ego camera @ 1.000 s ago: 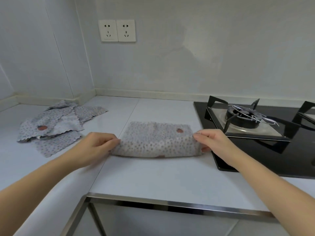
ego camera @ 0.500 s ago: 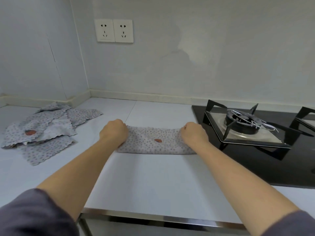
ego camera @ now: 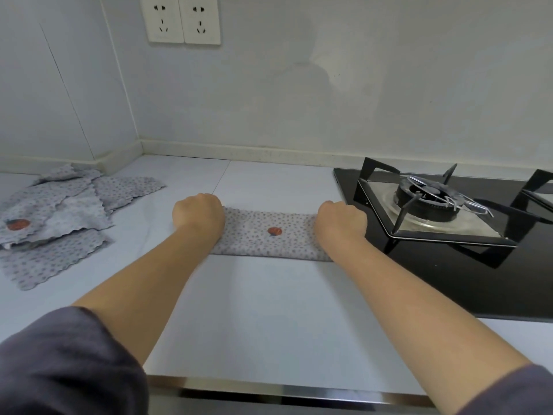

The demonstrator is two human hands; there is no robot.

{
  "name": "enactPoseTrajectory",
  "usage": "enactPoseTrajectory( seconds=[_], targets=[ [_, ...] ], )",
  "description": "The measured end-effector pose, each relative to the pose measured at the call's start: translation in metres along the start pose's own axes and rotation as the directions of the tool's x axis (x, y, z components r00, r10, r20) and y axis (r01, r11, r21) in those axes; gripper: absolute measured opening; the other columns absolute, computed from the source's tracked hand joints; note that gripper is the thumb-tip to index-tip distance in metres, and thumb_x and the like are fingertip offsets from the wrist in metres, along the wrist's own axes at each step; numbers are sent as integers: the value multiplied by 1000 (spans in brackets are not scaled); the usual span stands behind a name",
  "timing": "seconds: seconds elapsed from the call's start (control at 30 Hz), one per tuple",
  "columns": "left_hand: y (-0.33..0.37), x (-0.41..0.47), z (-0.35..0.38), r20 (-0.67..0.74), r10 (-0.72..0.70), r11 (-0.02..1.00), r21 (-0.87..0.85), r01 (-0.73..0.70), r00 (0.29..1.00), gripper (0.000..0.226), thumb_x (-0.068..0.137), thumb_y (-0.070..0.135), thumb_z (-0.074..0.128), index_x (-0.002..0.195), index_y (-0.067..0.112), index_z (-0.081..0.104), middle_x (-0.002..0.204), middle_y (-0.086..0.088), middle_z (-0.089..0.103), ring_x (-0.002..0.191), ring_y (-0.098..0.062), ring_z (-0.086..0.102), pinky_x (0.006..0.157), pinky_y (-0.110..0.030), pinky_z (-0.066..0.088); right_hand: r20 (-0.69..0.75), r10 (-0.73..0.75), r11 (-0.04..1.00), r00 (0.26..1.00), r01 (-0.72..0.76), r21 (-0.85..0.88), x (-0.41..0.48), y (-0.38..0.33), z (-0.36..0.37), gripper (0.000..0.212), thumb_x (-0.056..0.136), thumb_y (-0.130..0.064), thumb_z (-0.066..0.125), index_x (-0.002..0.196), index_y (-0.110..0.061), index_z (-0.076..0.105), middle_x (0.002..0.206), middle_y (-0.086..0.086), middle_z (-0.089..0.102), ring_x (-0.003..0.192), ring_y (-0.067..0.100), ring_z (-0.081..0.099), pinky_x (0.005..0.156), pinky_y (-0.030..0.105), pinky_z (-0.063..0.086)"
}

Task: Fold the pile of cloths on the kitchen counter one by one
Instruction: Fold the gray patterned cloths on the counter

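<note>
- A pale kitchen surface (ego camera: 269, 324) fills the view, with a steel strip along its near edge.
- Two dark sleeves are cut off at the bottom corners.
- The left hand (ego camera: 199, 215) is fisted on the left end of the cloth (ego camera: 269, 238). Its fingers are curled down onto the fabric, and the tips are hidden behind the knuckles.
- The right hand (ego camera: 341, 221) does the same on the right end, and its fingertips are hidden too.
- The cloth lies mid-surface as a narrow folded band, grey and dotted with one red mark. Both ends are covered by the hands.
- The pile of cloths (ego camera: 59, 217) lies rumpled at the far left, partly cut off by the frame.
- The black stove (ego camera: 434, 280) lies just right of the cloth and runs out of view.
- Two sockets (ego camera: 184, 19) on the wall are cropped at the top.
</note>
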State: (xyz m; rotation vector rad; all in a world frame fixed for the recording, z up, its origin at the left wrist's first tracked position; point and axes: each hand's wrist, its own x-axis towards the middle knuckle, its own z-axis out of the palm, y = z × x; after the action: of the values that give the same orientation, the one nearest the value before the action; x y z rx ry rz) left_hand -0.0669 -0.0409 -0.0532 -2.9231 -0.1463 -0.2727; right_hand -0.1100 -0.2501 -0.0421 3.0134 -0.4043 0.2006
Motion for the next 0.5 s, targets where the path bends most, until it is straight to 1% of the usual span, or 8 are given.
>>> enactPoseTrajectory(
  seconds=[0.1,0.13,0.2,0.27,0.3,0.33,0.4,0.5],
  targets=[
    [-2,0,-3,-134,-21,999,-36,16,991,20,102,23,34,109,9,47,82,-4,52,69,-21,46,54,-30,31,-123,-8,999,992,12,34,-2,2,-3,35,92,-9,45,127,-12,42,112,6,60,94,26,57,62,31,35],
    [-3,-2,-7,-227,16,1000,-14,-20,974,21,102,27,34,108,10,44,83,-4,48,68,-21,44,54,-30,29,-195,-48,998,980,57,39,-5,1,-4,37,93,-13,44,130,-11,39,118,8,56,100,27,55,67,32,36],
    [1,-7,-10,-361,177,984,39,-175,916,31,101,32,29,112,10,46,98,-5,53,78,-23,49,65,-34,36,-273,-174,976,946,202,78,-12,-3,-1,42,98,-22,39,137,-8,36,137,13,45,124,31,43,92,38,35],
    [8,-14,-8,-271,382,907,-72,-415,883,52,101,39,17,133,9,45,134,-10,51,116,-29,51,94,-42,39,-79,-276,923,958,287,257,-22,-11,4,56,103,-37,27,151,-8,18,159,17,14,146,34,12,117,44,14],
    [11,-18,-5,-173,465,844,-212,-494,868,57,102,42,14,146,12,34,152,-9,34,138,-26,35,110,-45,28,82,-312,906,947,271,325,-26,-14,8,63,103,-46,20,155,-13,6,162,14,-2,149,33,-5,120,48,1],
    [12,-22,0,-29,526,800,-324,-505,850,59,103,45,14,153,15,19,161,-4,14,147,-22,14,118,-45,13,203,-333,907,921,254,337,-27,-16,13,67,101,-55,15,155,-19,-2,161,10,-13,148,32,-15,119,50,-7],
    [11,-23,8,151,542,803,-382,-457,827,62,101,50,12,155,22,-1,162,1,-8,149,-18,-7,120,-44,-2,279,-362,918,889,287,274,-23,-16,21,71,97,-64,11,154,-27,-7,161,5,-19,147,29,-21,117,54,-12],
    [10,-31,8,202,470,861,-318,-396,860,67,99,56,10,154,21,-3,163,-2,-6,149,-21,-3,120,-46,2,254,-357,924,899,301,235,-19,-8,22,68,96,-64,10,154,-32,-5,161,3,-18,146,29,-21,115,57,-13]
  ],
)
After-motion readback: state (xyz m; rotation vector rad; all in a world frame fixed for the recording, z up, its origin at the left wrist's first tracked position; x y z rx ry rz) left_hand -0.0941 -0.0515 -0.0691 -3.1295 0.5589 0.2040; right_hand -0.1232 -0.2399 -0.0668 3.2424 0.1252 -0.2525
